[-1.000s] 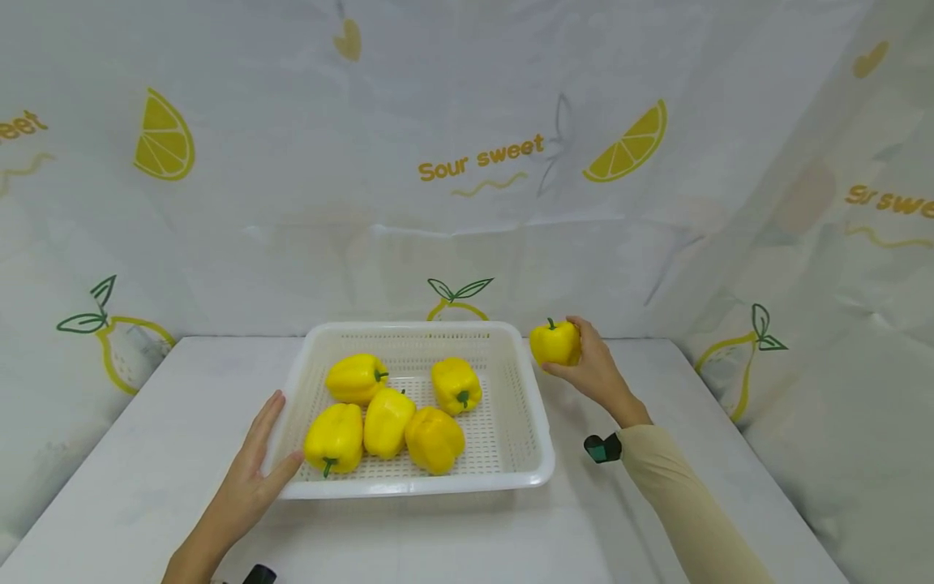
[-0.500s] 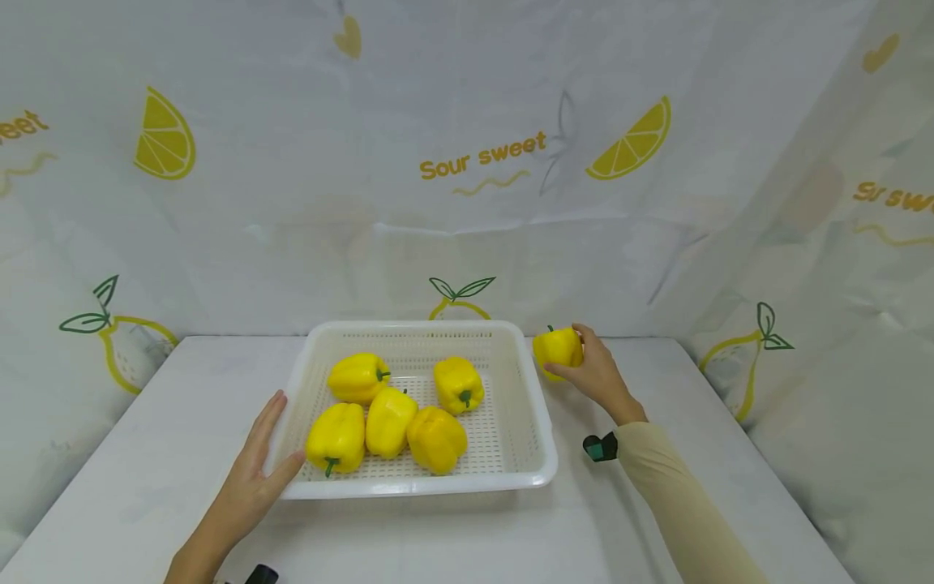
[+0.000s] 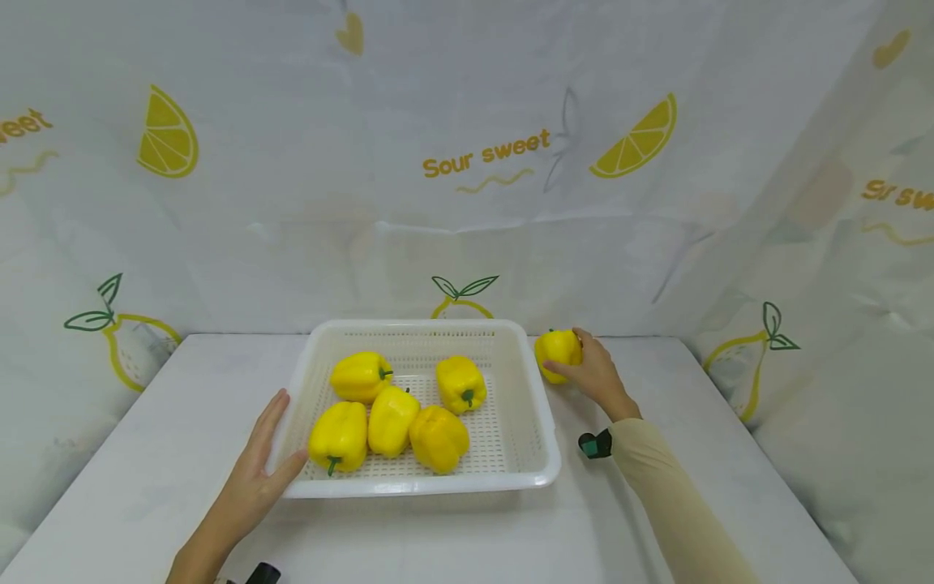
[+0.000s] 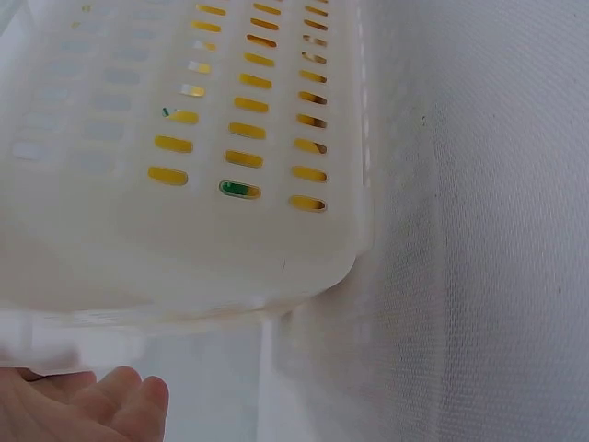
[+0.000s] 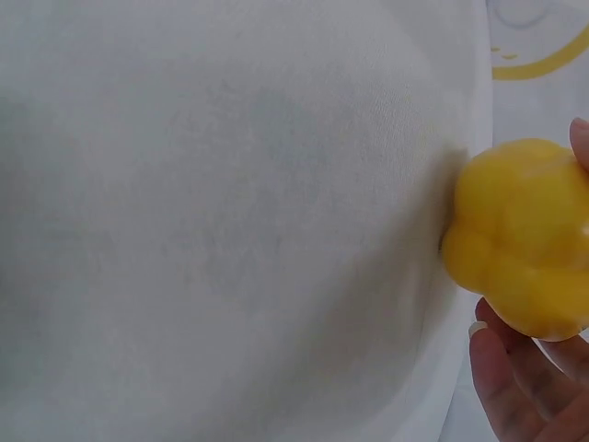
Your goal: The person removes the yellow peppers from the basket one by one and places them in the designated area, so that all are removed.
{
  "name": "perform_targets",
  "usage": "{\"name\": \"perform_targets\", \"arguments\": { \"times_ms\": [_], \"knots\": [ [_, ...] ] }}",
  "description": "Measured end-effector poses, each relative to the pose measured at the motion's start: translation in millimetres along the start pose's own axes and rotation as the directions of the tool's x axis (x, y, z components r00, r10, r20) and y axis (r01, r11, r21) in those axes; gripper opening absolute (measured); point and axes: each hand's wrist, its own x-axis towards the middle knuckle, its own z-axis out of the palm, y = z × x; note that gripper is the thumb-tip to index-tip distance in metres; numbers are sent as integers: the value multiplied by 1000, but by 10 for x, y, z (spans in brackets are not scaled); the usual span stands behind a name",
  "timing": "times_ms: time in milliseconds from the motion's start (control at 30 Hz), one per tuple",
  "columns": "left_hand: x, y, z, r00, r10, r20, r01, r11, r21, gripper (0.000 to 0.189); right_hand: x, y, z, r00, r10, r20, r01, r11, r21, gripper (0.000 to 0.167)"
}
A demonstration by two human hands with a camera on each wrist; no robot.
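My right hand [image 3: 597, 377] holds a yellow bell pepper [image 3: 558, 354] by its sides, thumb in front, just right of the white plastic basket [image 3: 430, 487]. The pepper's green stem points up. In the right wrist view the lobed underside of the pepper [image 5: 525, 230] is right at the table surface, its shadow beside it. My left hand [image 3: 255, 474] rests on the basket's left edge, fingers straight along the side and thumb over the front corner. In the left wrist view, fingertips [image 4: 138, 410] show just below the basket's rim. Several yellow bell peppers [image 3: 392, 422] lie inside the basket.
Basket and held pepper are on a white-covered table [image 3: 467, 543], near its back edge. Behind and at the right hangs a pale curtain [image 3: 306, 243] with lemon prints. Dark wrist-worn devices [image 3: 595, 444] show near both wrists.
My right hand has lowered the bell pepper a little, down to the table beside the basket. My left hand keeps its place on the basket; the peppers inside have not moved.
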Motion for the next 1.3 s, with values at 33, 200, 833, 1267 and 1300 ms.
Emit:
{"name": "perform_targets", "arguments": {
  "times_ms": [33,200,833,1267,1300],
  "knots": [
    [0,3,1,1000,-4,1,4,1000,1,84,4,2,1,1000,7,6,-7,1000,3,96],
    [0,3,9,1000,-1,-3,1,1000,8,85,12,-7,1,999,24,28,-24,1000,2,97],
    [6,15,4,1000,-4,-6,4,1000,13,84,36,-8,11,999,32,31,-30,998,-64,97],
    [3,9,11,1000,-10,-8,10,1000,19,84,26,-38,-6,998,30,61,-27,998,-50,97],
    [4,6,13,1000,-5,-8,5,1000,16,84,27,-38,-7,998,26,59,-23,998,-54,97]
  ]
}}
